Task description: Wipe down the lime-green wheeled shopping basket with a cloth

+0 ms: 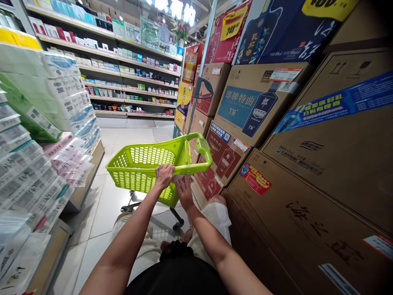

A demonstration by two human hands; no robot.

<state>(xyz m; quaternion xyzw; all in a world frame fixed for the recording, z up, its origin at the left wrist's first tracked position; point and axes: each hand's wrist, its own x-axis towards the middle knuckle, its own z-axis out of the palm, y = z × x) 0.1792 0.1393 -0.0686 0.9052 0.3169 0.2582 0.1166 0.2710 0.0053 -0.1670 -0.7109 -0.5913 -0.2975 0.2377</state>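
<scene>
A lime-green plastic shopping cart stands turned sideways in front of me, and no goods show in its basket. My left hand is closed over the basket's near rim, close to where the handle frame begins. Just right of it, my right hand presses a pale, thin, crumpled tissue against the cart's edge below the handle bar. The fingers of that hand lie together over the tissue and partly cover it.
Stacked liquor cartons rise close along my right side. At left, paper packs are piled on a low wooden platform. Shelves of small boxes and bottles line the back, beyond the tiled floor. A metal pole stands by the cartons.
</scene>
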